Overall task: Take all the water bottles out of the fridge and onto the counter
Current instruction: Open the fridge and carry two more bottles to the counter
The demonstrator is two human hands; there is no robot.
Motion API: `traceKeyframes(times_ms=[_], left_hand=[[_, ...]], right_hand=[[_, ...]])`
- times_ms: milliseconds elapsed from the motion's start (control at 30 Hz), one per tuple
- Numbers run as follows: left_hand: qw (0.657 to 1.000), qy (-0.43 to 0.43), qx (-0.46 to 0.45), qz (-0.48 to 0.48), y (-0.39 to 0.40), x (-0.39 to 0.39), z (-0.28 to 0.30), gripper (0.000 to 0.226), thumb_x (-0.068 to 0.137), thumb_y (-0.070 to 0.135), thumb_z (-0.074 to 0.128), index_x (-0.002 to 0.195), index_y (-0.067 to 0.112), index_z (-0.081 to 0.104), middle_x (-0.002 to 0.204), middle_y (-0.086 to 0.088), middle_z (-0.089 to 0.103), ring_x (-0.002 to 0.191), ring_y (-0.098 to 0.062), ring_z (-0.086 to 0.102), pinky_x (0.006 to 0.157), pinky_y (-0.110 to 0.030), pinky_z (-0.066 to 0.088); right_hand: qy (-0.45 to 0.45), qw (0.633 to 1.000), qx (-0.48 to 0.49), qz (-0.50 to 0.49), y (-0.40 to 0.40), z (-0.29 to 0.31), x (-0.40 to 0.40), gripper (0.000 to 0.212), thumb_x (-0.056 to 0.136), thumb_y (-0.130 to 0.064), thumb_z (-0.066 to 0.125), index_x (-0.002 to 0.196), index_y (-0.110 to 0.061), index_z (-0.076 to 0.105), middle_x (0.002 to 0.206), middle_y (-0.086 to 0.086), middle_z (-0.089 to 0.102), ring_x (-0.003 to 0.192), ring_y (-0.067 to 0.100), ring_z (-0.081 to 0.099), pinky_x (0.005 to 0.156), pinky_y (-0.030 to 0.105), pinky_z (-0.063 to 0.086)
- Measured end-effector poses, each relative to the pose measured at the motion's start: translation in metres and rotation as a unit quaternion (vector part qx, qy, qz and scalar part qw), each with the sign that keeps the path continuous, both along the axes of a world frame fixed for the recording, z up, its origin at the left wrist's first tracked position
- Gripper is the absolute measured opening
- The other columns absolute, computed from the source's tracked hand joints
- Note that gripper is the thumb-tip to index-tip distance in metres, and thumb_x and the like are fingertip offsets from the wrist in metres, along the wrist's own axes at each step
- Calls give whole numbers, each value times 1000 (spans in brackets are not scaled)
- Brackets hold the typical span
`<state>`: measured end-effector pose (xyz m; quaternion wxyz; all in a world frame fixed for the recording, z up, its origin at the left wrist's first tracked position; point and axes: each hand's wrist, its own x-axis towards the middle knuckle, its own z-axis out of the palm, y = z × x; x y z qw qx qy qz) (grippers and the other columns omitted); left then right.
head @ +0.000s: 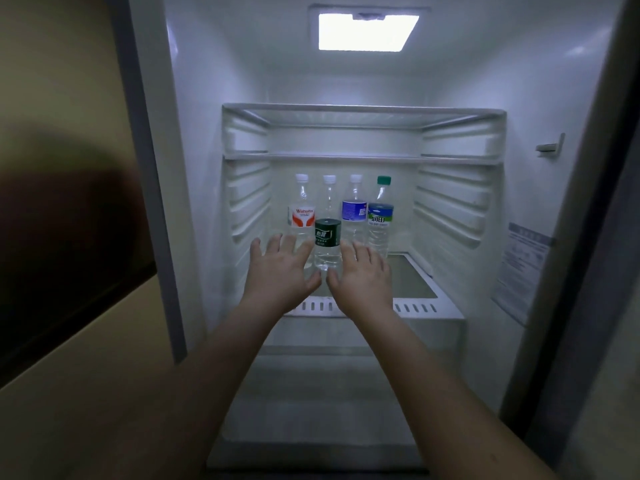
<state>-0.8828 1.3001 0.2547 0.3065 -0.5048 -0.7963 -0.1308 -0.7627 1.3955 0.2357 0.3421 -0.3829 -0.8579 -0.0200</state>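
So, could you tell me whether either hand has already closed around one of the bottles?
No, the left hand and right hand are both spread open on either side of the dark-green-labelled bottle.

four bottles abreast on fridge shelf, fifth bottle before them

5 water bottles stand in the fridge — 4 behind, 1 in front — and 2 hands reach in.
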Motion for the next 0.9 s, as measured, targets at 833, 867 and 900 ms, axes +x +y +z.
traceKeyframes(times_ms=[833, 867, 900], left_hand=[[703, -577, 398, -122, 156, -74, -7, 92, 86, 41, 71, 155, 23, 14, 158, -7, 30, 141, -26, 36, 103, -32, 32], [687, -596, 396, -128, 161, -76, -10, 92, 86, 42, 71, 155, 23, 14, 158, -7, 30, 140, -27, 37, 105, -35, 34], [686, -600, 389, -132, 165, -77, -12, 90, 87, 43, 69, 155, 23, 14, 158, -7, 30, 140, -28, 37, 105, -36, 34]], right_hand=[[248, 934, -242, 84, 116, 3, -106, 74, 78, -33, 75, 142, -25, 38, 138, -1, 50, 127, 20, 48, 103, 44, 43], [248, 935, -243, 79, 119, 2, -108, 74, 77, -31, 76, 141, -24, 39, 137, 0, 51, 126, 21, 48, 102, 43, 43], [251, 933, -247, 74, 121, 0, -110, 74, 77, -31, 77, 141, -22, 40, 137, 0, 50, 126, 21, 48, 103, 42, 43]])
